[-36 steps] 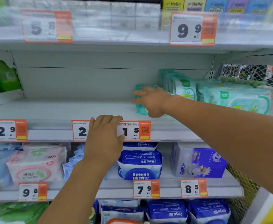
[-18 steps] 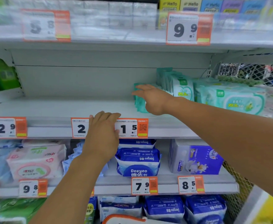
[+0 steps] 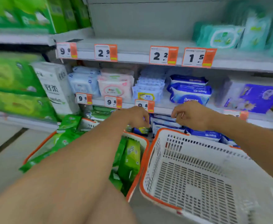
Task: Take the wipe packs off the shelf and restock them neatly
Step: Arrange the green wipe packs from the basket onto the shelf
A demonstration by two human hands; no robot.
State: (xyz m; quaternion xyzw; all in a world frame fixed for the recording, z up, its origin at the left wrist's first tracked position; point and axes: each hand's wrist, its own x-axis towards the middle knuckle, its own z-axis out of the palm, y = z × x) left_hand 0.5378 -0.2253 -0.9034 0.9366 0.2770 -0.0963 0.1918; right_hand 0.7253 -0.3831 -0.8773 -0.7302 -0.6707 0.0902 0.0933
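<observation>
Both hands above white basket rim.

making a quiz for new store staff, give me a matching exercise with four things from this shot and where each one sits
Things:
1. teal wipe packs
2. white basket
3. green packs
4. purple box

Places:
A. in the orange-rimmed basket on the left
B. top shelf, right side
C. on the floor at right, nothing inside it
D. middle shelf, far right

Pairs: 1-B, 2-C, 3-A, 4-D
</observation>
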